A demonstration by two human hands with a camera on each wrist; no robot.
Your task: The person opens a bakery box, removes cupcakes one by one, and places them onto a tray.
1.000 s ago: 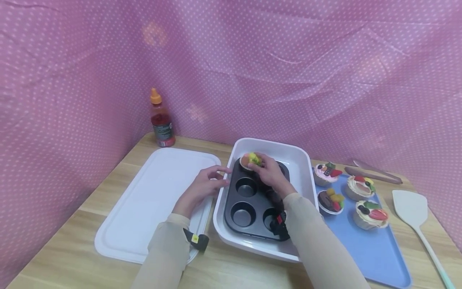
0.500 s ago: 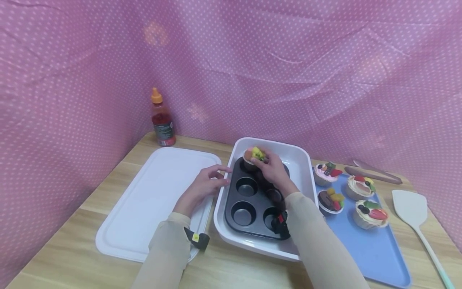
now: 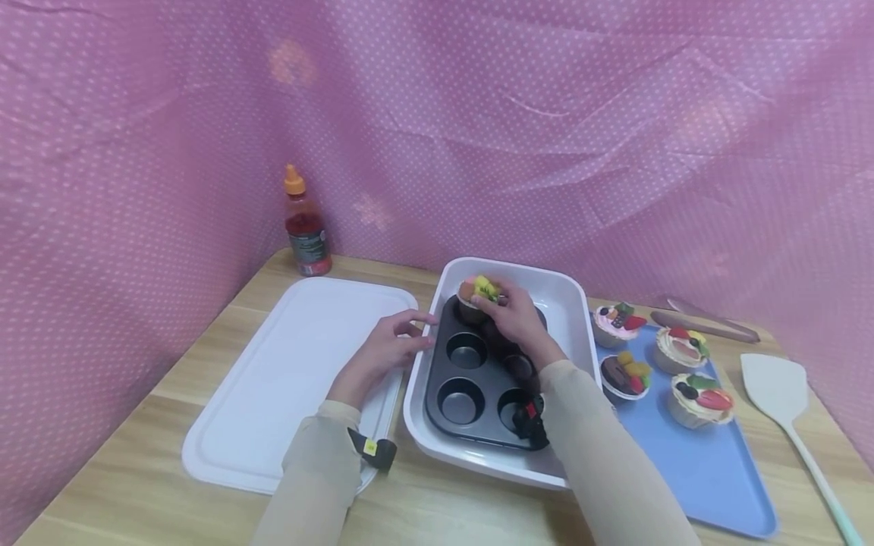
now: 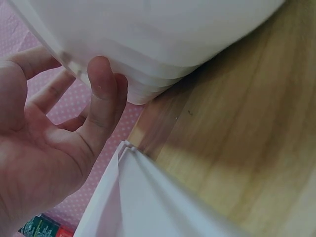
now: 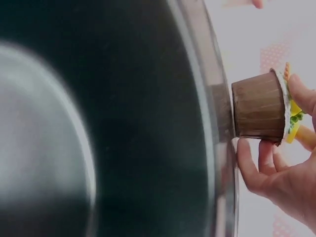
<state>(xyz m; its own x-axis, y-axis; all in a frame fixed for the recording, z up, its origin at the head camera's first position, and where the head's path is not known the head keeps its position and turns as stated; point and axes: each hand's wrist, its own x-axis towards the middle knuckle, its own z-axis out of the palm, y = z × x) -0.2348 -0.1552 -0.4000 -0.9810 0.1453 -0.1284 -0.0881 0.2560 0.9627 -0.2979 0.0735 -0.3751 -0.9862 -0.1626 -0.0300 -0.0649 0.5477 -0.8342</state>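
My right hand [image 3: 520,322] holds a fruit-topped cupcake [image 3: 474,303] by its sides, over the far left cup of a dark muffin tin [image 3: 486,388]. In the right wrist view, fingers and thumb grip the cupcake's upper part, and its brown wrapper [image 5: 259,106] is bared down to the base. The tin stands in a white basin [image 3: 501,474]; several of its cups show nothing inside, and my right hand and forearm cover others. My left hand [image 3: 385,350] rests its fingertips against the basin's left side, and the left wrist view shows them on the outer wall [image 4: 143,44].
A white board [image 3: 293,379] lies left, with a sauce bottle [image 3: 309,235] behind it. On the right, a blue tray [image 3: 710,481] bears several cupcakes [image 3: 699,400]. Tongs [image 3: 710,324] and a white spatula [image 3: 778,390] lie beyond it. A pink dotted curtain [image 3: 478,129] hangs behind.
The cupcake has come up out of the tin's far left cup in my right hand, so more of its wrapper shows. My left hand has stayed at the basin's side.
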